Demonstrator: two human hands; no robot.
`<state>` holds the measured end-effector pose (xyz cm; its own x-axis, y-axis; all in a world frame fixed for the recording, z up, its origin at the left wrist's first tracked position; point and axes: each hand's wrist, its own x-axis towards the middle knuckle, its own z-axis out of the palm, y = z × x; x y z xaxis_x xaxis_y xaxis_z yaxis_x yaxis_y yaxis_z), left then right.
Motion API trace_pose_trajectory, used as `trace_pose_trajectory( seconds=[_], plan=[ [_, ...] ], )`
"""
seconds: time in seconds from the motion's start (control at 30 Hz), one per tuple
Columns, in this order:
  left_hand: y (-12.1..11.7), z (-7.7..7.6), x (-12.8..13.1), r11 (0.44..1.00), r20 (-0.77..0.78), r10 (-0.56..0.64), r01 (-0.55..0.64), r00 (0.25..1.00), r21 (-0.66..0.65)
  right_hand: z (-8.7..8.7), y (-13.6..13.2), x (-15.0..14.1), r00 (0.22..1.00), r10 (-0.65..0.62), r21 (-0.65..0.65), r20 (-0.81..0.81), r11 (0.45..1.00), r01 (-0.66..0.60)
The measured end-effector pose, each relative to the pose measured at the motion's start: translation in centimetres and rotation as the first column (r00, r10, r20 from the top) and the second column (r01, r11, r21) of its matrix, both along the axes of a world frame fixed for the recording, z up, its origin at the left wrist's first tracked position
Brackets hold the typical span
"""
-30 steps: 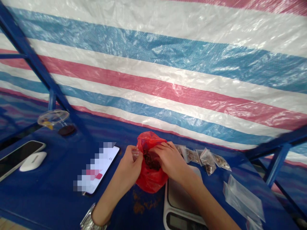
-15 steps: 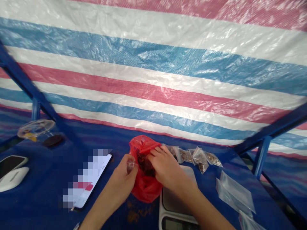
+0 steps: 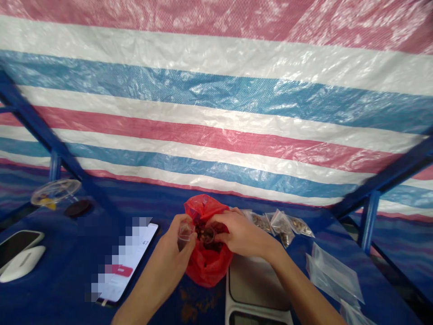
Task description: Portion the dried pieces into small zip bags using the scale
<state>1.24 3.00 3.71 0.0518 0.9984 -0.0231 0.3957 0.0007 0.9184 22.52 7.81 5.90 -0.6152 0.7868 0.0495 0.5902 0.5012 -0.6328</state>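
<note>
A red plastic bag [image 3: 207, 268] stands with its mouth open in front of me, holding dark brown dried bits. At its left rim my left hand [image 3: 181, 239] is closed on what looks like a small clear plastic bag [image 3: 185, 230], partly hidden by the fingers. Inside the mouth, my right hand [image 3: 233, 232] pinches a small clear cup [image 3: 209, 235] among the bits. A white kitchen scale [image 3: 253, 282] with a grey plate lies beneath my right forearm, partly covered by it.
Several filled zip bags [image 3: 282, 225] lie behind the scale, and flat clear bags [image 3: 334, 271] to the right. At left are a lit phone [image 3: 135, 266], a white earbud case [image 3: 23, 264], a dark phone [image 3: 20, 243] and a clear plastic cup [image 3: 56, 192]. Brown crumbs [image 3: 191, 307] dot the blue tabletop.
My right hand's fingers have shifted within the red bag, and a clear cup rim now shows between them. My left hand stays at the bag's left rim. The camera view has shifted.
</note>
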Motion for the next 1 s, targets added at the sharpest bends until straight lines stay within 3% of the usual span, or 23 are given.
trace_pose_trajectory(
  seconds=[0.1, 0.27, 0.57, 0.8, 1.0],
  plan=[
    [-0.1, -0.5, 0.4, 0.995, -0.121, 0.01, 0.002, 0.993, 0.097, 1.3, -0.2, 0.8, 0.999, -0.027, -0.052, -0.034, 0.998, 0.025],
    [-0.3, -2.0, 1.7, 0.991, -0.244, 0.053, -0.022, 0.968, 0.131, 3.3, -0.8, 1.5, 0.992, -0.027, -0.073, -0.127, 0.997, 0.018],
    [-0.9, -1.6, 2.8, 0.993, -0.185, 0.016, 0.007, 0.983, 0.121, 4.0, -2.9, -0.7, 0.999, -0.041, 0.164, -0.005, 0.986, 0.041],
    [-1.0, -1.4, 3.0, 0.989, -0.16, 0.002, 0.021, 0.987, 0.143, 4.2, -3.4, -1.3, 1.0, -0.01, 0.211, 0.01, 0.977, 0.008],
    [-0.8, -1.1, 2.7, 0.996, -0.108, 0.008, 0.001, 0.994, 0.086, 4.9, -2.9, -0.4, 0.996, -0.041, 0.195, -0.085, 0.979, 0.057]
  ],
)
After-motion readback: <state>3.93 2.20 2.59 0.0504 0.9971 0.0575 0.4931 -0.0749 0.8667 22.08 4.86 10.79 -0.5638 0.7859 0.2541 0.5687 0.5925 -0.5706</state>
